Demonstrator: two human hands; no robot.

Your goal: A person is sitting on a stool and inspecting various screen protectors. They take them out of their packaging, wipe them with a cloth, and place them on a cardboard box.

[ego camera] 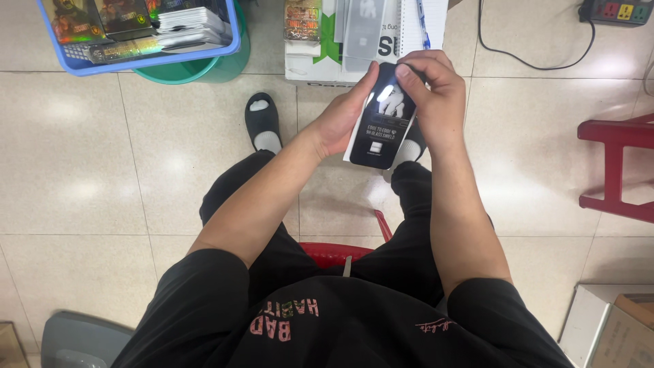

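A dark phone-shaped packet [383, 126] on a white backing is held above the tiled floor [102, 170], grasped along its left edge by the left hand [340, 119]. Its top end is pinched by the right hand [436, 99], fingers clenched. Beyond both grips, a white box [320, 65] is seen.

Glossy black protector [383, 129] — glazed floor tiles [102, 170]

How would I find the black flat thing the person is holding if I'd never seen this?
Start at the person's knees above the tiled floor and follow both forearms up to where the left hand and right hand meet. Between them is the dark glossy card-shaped pack, long with rounded corners. Unlike the white boxes beyond, it is black and shiny.
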